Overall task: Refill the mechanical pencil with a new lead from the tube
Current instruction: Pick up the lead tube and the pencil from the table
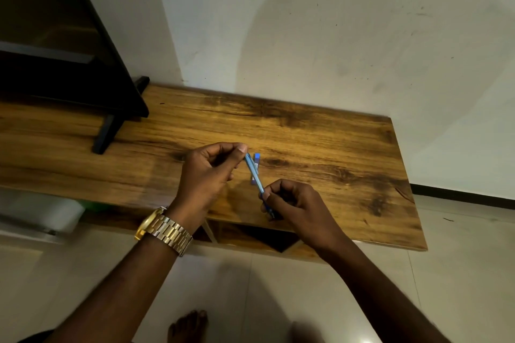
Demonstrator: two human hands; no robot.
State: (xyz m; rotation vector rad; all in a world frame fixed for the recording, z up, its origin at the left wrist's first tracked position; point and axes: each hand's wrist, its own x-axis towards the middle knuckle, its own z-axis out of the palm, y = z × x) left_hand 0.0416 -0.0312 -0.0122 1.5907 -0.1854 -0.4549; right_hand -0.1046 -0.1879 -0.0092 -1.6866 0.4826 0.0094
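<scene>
A slim blue mechanical pencil (255, 175) is held slanted above the wooden table (320, 147), its tip pointing down toward me. My right hand (295, 203) grips its lower part with curled fingers. My left hand (209, 172), with a gold watch on the wrist, pinches the pencil's upper end between thumb and forefinger. Behind the pencil, a small lead tube (255, 164) with a blue cap lies on the table, partly hidden by the pencil.
A black TV screen on a black stand (111, 125) occupies the table's left part. A white wall runs behind the table. Light floor tiles and a bare foot (189, 326) show below the front edge.
</scene>
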